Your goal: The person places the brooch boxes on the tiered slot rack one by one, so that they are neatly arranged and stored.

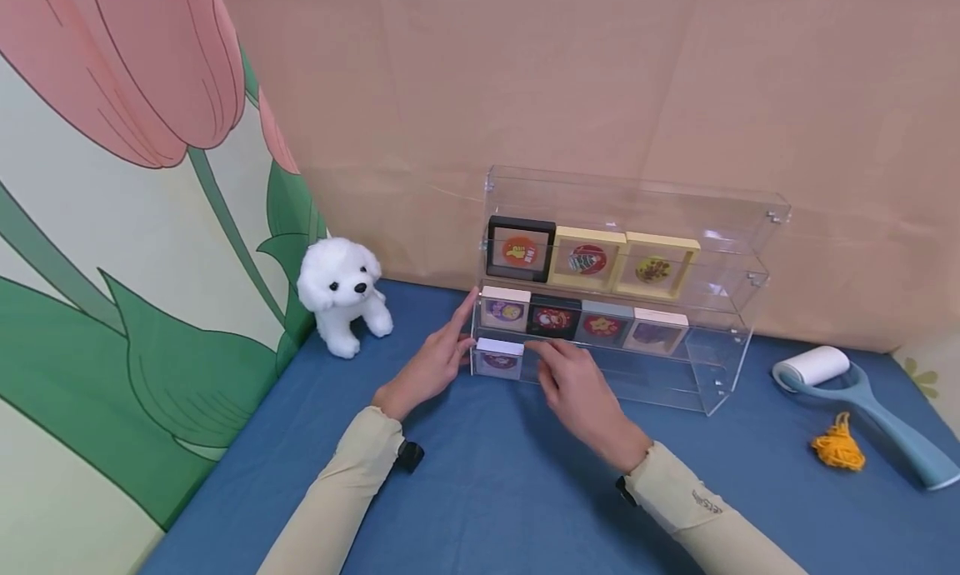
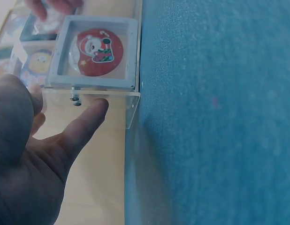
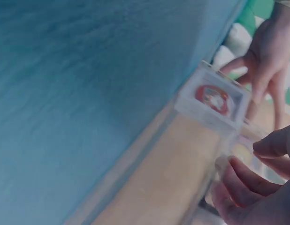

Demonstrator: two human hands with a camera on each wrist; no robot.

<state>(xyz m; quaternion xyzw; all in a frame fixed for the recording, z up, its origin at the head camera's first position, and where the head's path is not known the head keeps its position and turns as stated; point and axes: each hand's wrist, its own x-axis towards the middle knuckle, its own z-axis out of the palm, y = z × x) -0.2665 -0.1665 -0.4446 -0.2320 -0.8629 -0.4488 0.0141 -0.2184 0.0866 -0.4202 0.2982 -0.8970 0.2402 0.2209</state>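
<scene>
A clear acrylic display rack with stepped tiers stands on the blue cloth. At the left end of its lowest tier sits a small white frame, holding a round red Santa badge. My left hand rests against the rack's left end panel with fingers extended, the thumb spread near the lower corner in the left wrist view. My right hand is just right of the white frame, its fingertips by the frame's upper right corner. In the right wrist view its thumb and fingers are apart, with nothing between them.
The middle tier bears several small frames; the upper tier has a black frame and two yellow frames. A white plush dog sits left. A lint roller and orange yarn bundle lie right.
</scene>
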